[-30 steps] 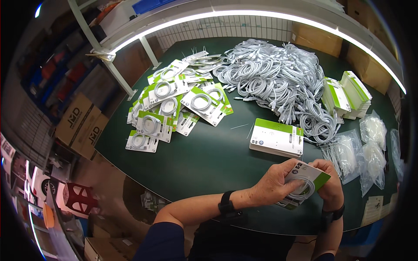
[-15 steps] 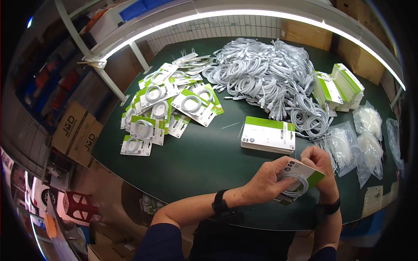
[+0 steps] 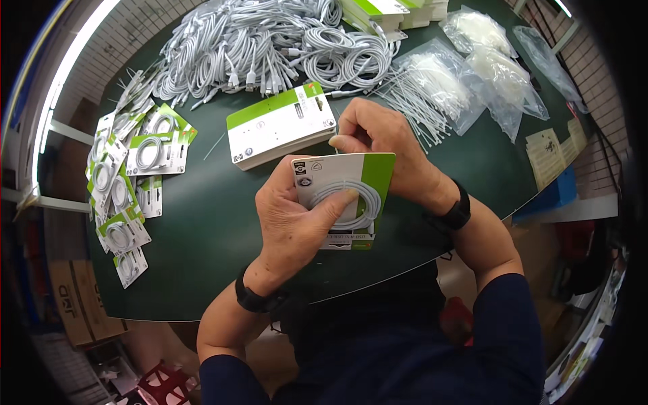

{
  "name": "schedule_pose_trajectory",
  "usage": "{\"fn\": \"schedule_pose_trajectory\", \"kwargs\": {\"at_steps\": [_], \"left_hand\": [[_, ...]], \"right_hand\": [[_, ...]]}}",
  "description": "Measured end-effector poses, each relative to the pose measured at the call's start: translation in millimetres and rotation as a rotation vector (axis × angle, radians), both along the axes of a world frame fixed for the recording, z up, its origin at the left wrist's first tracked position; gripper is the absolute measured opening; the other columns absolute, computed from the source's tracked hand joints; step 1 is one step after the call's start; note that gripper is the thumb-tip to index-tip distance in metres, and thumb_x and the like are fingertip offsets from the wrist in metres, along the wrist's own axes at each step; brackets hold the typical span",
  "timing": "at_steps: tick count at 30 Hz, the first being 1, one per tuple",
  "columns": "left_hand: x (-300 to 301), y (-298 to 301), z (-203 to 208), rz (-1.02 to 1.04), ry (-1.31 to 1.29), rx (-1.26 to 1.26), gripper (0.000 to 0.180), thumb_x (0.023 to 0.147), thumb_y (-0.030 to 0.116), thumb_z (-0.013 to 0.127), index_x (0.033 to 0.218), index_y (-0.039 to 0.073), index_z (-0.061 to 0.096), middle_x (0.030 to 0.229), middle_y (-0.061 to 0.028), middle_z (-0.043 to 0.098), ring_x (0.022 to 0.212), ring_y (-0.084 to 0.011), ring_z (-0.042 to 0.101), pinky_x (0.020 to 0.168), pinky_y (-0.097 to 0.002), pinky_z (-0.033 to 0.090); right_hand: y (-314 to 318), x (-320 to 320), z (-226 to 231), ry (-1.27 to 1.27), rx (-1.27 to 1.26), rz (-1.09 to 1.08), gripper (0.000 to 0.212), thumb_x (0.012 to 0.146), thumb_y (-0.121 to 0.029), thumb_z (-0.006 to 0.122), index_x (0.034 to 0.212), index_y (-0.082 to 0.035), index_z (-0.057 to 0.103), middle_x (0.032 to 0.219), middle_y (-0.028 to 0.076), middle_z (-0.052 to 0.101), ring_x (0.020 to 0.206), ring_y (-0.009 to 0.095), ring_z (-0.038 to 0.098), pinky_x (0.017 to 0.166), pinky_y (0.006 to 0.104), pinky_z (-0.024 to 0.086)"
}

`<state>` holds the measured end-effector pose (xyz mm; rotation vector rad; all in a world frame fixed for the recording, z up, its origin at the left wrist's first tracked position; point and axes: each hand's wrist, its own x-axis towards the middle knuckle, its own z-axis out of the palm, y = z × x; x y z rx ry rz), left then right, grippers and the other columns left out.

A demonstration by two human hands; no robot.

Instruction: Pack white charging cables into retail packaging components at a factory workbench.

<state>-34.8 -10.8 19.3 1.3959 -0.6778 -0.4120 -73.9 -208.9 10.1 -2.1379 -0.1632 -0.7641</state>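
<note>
My left hand [image 3: 297,219] grips a white and green packaging card [image 3: 378,169], its thumb pressing a coiled light-grey cable [image 3: 370,206] against the face. My right hand [image 3: 391,148] is closed in a pinch behind the card's top edge. A thin strip, which looks like a cable tie [image 3: 337,150], shows at its fingertips; the rest is hidden by the card. Just beyond the hands lies a stack of similar flat cards [image 3: 280,125] without cables. Loose white cable ties [image 3: 415,111] lie to the right of my right hand.
A large heap of coiled grey cables [image 3: 250,50] covers the table's far side. Carded cables [image 3: 148,154] are piled at the left. Further card stacks [image 3: 385,10] stand at the back. Clear plastic bags of ties [image 3: 503,77] and paper sheets [image 3: 545,152] lie at the right.
The view has swung right and downward, so the table's things appear further left and higher. Both hands still hold the card and cable, the card now more upright. The right hand remains pinched behind it.
</note>
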Motion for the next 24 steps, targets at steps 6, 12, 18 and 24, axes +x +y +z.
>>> {"fn": "schedule_pose_trajectory", "kwargs": {"at_steps": [6,12,18,24], "left_hand": [[1,-2,-2,-0.015,0.07,-0.097,0.028,0.09,0.0,0.08,0.113,-0.001,0.064,0.101,-0.008,0.075,0.087,-0.0125,0.071,0.077,-0.0279,0.059],[15,-4,-2,0.058,0.16,-0.142,0.031,0.093,0.001,0.076,0.12,-0.002,0.062,0.108,-0.0107,0.074,0.094,-0.0141,0.071,0.084,-0.0288,0.059],[38,-2,-10,0.101,0.313,-0.23,0.049,0.098,0.004,0.071,0.14,-0.003,0.049,0.124,-0.0162,0.067,0.11,-0.0187,0.068,0.095,-0.0322,0.057],[37,-1,-9,0.12,0.26,-0.285,0.071,0.096,0.004,0.072,0.155,-0.003,0.032,0.13,-0.018,0.064,0.117,-0.0208,0.066,0.1,-0.0334,0.056]], "right_hand": [[-8,4,-9,-0.042,-0.014,-0.064,0.015,0.094,-0.007,0.075,0.092,-0.002,0.06,0.08,0.002,0.061,0.063,0.01,0.052,0.056,0.0278,0.044],[-14,-2,6,0.188,0.586,0.091,0.022,0.107,-0.02,0.063,0.113,0.001,0.062,0.09,0.0,0.067,0.069,0.006,0.057,0.062,0.0237,0.049],[20,-11,-3,0.333,0.418,0.247,0.031,0.11,-0.026,0.058,0.122,0.002,0.062,0.096,0.004,0.071,0.082,0.008,0.063,0.071,0.0264,0.053],[22,0,-2,0.265,0.603,0.184,0.032,0.11,-0.029,0.058,0.12,0.002,0.063,0.1,0.007,0.072,0.086,0.009,0.063,0.074,0.0274,0.053]]}}
